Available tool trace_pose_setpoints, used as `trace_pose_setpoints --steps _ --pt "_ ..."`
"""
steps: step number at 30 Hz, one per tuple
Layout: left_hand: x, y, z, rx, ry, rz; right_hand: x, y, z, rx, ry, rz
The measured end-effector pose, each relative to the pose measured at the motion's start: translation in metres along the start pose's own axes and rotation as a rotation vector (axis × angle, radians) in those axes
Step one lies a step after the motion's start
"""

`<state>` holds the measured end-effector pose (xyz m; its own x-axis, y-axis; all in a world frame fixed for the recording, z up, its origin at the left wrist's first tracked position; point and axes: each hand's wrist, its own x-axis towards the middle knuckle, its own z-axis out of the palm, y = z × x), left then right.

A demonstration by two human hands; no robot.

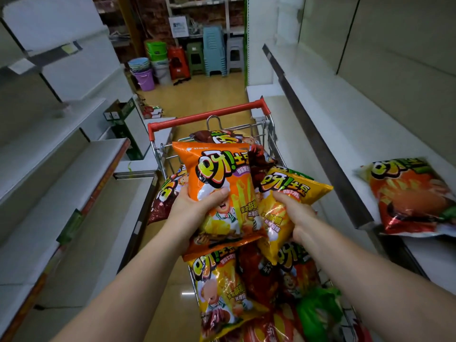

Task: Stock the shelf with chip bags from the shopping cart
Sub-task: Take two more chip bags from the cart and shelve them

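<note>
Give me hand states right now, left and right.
Left hand: grips the orange chip bag, thumb on its front.
Right hand: grips the yellow chip bag over the shopping cart.

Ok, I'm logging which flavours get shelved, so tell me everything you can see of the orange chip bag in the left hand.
The orange chip bag is a glossy, puffed foil-like pouch with a crimped top seam, big yellow-green lettering, a purple flavour label, a cartoon chef and printed fries. It is sealed, upright and tilted slightly, held above the shopping cart. The left hand grips its lower left side, thumb across the front. Its right edge overlaps the yellow chip bag gripped by the right hand.
</note>
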<state>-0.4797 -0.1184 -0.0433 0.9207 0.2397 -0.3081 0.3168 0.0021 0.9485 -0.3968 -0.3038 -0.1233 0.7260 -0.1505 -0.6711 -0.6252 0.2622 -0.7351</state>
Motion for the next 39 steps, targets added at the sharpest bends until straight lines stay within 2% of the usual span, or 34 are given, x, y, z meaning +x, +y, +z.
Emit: trace_pose_setpoints --steps 3,7,10,16,22,31,39 --pt "-0.006 0.006 0.008 0.024 -0.045 -0.005 -0.020 -0.003 -0.022 -0.030 -0.006 -0.069" --pt "-0.010 0.024 0.022 0.053 -0.131 0.031 -0.046 -0.023 -0.045 -0.060 -0.054 -0.250" --pt "-0.015 0.041 0.031 0.079 -0.155 0.083 -0.069 -0.046 -0.049 -0.110 -0.107 -0.413" --pt "-0.019 0.072 0.037 0.046 -0.188 0.222 -0.100 -0.091 -0.059 -0.166 -0.103 -0.681" --pt "-0.023 0.104 0.037 0.005 -0.185 0.347 -0.131 -0.113 -0.058 -0.229 -0.003 -0.860" --pt "-0.027 0.148 0.017 0.067 -0.487 0.565 -0.193 -0.106 -0.062 -0.188 0.295 -1.025" --pt "-0.055 0.181 0.013 0.058 -0.726 0.638 -0.288 -0.092 -0.070 -0.169 0.574 -1.111"
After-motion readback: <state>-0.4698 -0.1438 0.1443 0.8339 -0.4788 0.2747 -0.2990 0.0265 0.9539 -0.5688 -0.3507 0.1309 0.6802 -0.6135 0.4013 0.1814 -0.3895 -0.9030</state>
